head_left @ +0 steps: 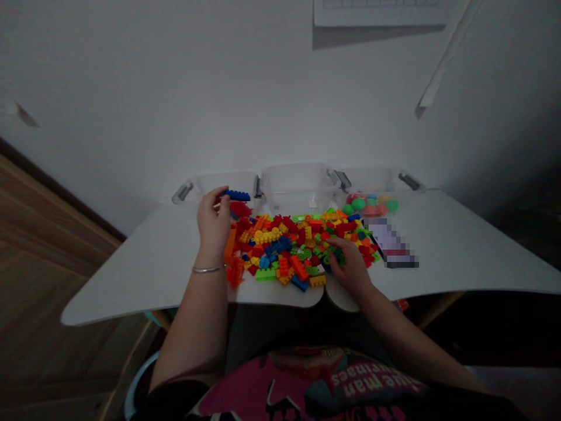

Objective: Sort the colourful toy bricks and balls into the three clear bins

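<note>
A pile of coloured plastic bricks (289, 245) lies spread on the white table (153, 263) in front of me. My left hand (213, 222) is raised near the pile's far left edge, pinching a long blue brick (236, 195) just in front of the left clear bin (219, 184). My right hand (348, 263) rests on the pile's near right side, fingers curled among green and blue pieces; what they grip is hidden.
Three clear plastic bins stand in a row against the wall: the left one, a middle bin (298, 187), and a right bin (372, 181) holding coloured balls (370, 204). A blurred flat item (394, 245) lies right of the pile. A wooden panel (44, 245) stands left.
</note>
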A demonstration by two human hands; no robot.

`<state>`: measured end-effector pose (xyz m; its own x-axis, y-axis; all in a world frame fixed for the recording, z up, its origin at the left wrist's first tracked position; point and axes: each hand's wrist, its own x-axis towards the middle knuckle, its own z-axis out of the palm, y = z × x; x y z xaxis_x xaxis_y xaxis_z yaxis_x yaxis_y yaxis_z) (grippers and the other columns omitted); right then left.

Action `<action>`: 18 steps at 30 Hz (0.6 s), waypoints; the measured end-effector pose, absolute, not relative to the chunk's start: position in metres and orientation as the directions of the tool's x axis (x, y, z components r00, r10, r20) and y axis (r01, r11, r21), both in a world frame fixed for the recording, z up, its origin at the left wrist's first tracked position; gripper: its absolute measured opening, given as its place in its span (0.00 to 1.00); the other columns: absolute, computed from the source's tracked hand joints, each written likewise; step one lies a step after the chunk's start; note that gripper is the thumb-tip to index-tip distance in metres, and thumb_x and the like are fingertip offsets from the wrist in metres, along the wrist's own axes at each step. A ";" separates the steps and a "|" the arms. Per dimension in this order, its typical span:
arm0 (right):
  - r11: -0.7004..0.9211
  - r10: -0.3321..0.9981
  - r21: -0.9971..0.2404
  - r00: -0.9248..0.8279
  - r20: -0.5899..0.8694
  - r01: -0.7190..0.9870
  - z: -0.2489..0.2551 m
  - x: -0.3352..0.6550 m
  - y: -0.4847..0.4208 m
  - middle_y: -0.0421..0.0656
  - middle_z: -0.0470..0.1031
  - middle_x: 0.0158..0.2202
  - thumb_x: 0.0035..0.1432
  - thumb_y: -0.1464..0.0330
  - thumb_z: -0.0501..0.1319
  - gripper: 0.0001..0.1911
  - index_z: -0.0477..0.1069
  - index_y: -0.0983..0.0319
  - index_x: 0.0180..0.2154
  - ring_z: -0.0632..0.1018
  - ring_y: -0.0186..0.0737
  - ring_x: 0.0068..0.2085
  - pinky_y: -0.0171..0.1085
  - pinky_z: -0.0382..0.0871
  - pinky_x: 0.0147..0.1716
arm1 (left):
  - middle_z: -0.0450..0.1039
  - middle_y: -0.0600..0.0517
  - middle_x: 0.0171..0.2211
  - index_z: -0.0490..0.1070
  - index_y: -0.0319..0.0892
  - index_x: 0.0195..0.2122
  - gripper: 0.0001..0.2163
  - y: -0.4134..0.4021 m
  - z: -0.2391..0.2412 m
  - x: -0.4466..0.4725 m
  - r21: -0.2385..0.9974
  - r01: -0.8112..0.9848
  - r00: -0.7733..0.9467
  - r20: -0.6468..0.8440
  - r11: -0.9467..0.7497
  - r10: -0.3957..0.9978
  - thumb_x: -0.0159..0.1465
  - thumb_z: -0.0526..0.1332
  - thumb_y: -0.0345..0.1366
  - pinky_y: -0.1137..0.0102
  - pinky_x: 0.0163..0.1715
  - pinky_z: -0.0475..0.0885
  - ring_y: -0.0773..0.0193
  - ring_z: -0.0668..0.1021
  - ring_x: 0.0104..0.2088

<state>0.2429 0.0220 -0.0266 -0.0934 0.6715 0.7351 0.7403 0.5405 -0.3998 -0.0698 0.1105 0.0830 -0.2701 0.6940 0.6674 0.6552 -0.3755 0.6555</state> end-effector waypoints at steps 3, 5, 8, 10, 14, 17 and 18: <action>0.547 0.674 -0.403 -0.100 0.732 0.733 -0.028 0.243 0.023 0.49 0.76 0.45 0.59 0.72 0.55 0.16 0.67 0.59 0.49 0.76 0.48 0.47 0.50 0.72 0.46 | 0.74 0.44 0.44 0.71 0.40 0.48 0.13 0.128 0.093 -0.078 0.628 0.711 -0.319 0.688 -0.315 0.652 0.66 0.52 0.35 0.65 0.42 0.73 0.60 0.77 0.41; 0.542 0.682 -0.415 -0.094 0.725 0.731 -0.028 0.244 0.023 0.48 0.76 0.45 0.59 0.71 0.55 0.16 0.67 0.58 0.50 0.76 0.49 0.47 0.50 0.72 0.46 | 0.73 0.43 0.44 0.71 0.39 0.48 0.13 0.139 0.098 -0.080 0.553 0.783 -0.252 0.700 -0.284 0.668 0.66 0.52 0.34 0.61 0.47 0.71 0.57 0.76 0.44; 0.530 0.688 -0.424 -0.081 0.721 0.734 -0.028 0.244 0.023 0.49 0.76 0.45 0.59 0.71 0.55 0.16 0.67 0.58 0.50 0.76 0.49 0.47 0.51 0.72 0.46 | 0.74 0.42 0.44 0.72 0.39 0.47 0.13 0.149 0.101 -0.078 0.440 0.868 -0.136 0.653 -0.228 0.745 0.65 0.52 0.33 0.59 0.51 0.67 0.54 0.75 0.47; 0.525 0.689 -0.424 -0.077 0.721 0.738 -0.028 0.244 0.022 0.49 0.76 0.45 0.59 0.70 0.55 0.16 0.67 0.59 0.50 0.76 0.49 0.47 0.50 0.72 0.46 | 0.74 0.42 0.44 0.73 0.40 0.48 0.15 0.152 0.100 -0.075 0.386 0.905 -0.107 0.613 -0.179 0.783 0.65 0.51 0.34 0.60 0.50 0.68 0.53 0.75 0.47; 0.525 0.693 -0.419 -0.087 0.715 0.740 -0.028 0.244 0.022 0.49 0.76 0.45 0.59 0.71 0.54 0.16 0.67 0.58 0.50 0.76 0.49 0.47 0.50 0.72 0.46 | 0.75 0.42 0.45 0.74 0.43 0.50 0.18 0.152 0.098 -0.067 0.243 0.967 -0.071 0.547 -0.077 0.834 0.66 0.49 0.38 0.61 0.46 0.67 0.51 0.75 0.46; 0.522 0.699 -0.419 -0.091 0.709 0.743 -0.029 0.243 0.022 0.49 0.76 0.44 0.60 0.70 0.55 0.15 0.68 0.58 0.49 0.76 0.49 0.47 0.50 0.71 0.46 | 0.77 0.40 0.43 0.76 0.41 0.48 0.20 0.150 0.094 -0.063 0.094 0.996 -0.029 0.446 -0.014 0.894 0.67 0.46 0.40 0.59 0.43 0.66 0.48 0.76 0.45; 0.523 0.700 -0.419 -0.093 0.708 0.742 -0.029 0.243 0.022 0.49 0.76 0.44 0.59 0.70 0.55 0.15 0.68 0.58 0.49 0.76 0.49 0.47 0.50 0.71 0.46 | 0.77 0.38 0.42 0.77 0.39 0.46 0.22 0.149 0.092 -0.062 0.044 0.999 -0.018 0.421 0.000 0.907 0.67 0.45 0.40 0.58 0.43 0.66 0.47 0.76 0.44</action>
<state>0.2435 0.0217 -0.0288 -0.0931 0.6996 0.7084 0.7418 0.5234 -0.4194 -0.0620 0.1495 0.0924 -0.0180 0.9069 0.4210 0.9990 -0.0004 0.0436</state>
